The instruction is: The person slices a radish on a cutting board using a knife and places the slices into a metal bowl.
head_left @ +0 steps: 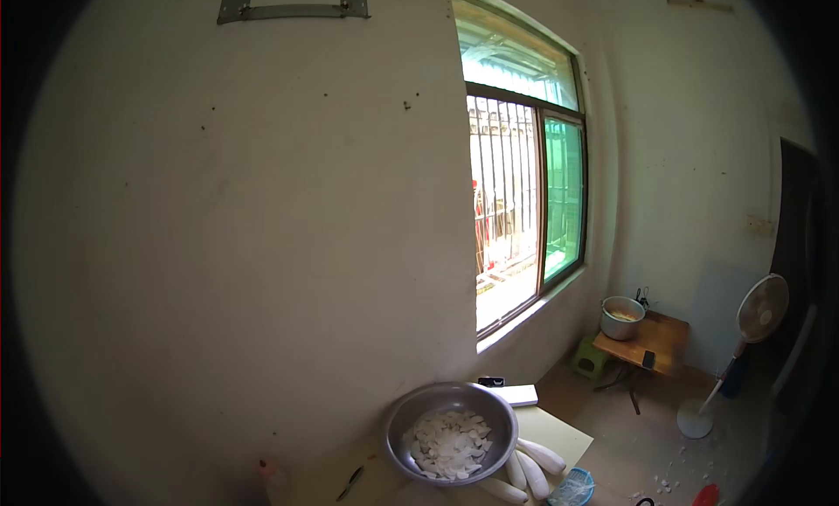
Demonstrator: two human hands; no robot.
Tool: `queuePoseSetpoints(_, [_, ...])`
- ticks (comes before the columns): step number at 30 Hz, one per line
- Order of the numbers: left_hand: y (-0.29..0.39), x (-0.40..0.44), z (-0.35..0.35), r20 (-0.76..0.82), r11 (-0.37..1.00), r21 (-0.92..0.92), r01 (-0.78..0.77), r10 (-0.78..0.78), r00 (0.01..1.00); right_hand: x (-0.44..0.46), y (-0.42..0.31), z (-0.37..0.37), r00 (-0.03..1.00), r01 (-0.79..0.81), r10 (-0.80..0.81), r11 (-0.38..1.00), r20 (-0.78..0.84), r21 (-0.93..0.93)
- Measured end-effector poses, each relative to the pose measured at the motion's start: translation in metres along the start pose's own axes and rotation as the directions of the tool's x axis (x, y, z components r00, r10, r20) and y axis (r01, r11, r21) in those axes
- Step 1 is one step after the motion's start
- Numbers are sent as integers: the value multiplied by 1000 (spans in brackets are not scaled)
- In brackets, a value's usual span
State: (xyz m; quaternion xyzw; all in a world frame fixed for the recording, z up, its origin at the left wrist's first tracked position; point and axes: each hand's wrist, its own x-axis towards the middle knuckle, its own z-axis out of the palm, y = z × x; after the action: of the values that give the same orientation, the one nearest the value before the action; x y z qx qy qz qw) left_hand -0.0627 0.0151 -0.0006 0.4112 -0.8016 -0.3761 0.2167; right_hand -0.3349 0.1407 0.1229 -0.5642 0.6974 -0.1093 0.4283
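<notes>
Neither my left hand nor my right hand shows in the head view. Low in the picture, a wide grey metal basin (399, 458) stands on a pale table (559, 432) against the wall. White slices (450, 445) cover the bottom of the basin. Beside its right rim lie several long white radishes (533, 475), whole and pale-skinned. A blue container (572, 488) with clear plastic about it sits at the bottom edge. Left of the basin is a thin dark knife or pen (350, 481), too small to tell which.
A white box (518, 395) and a small black object (491, 382) lie behind the basin. Farther right, a pot (622, 321) stands on a wooden table (660, 340) over a green stool (589, 359). A standing fan (762, 309), white scraps and a red object (706, 495) are rightward. A barred window (507, 183) lights the room.
</notes>
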Motion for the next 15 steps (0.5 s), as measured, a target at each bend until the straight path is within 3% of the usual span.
queuePoseSetpoints(9, [-30,-37,3,-47,996,-18,83,-84,995,6,-26,51,981,159,-160,987,106,24])
queuePoseSetpoints(15, [-49,-74,7,-76,993,-24,118,-119,990,-20,-38,96,908,391,-397,918,136,70])
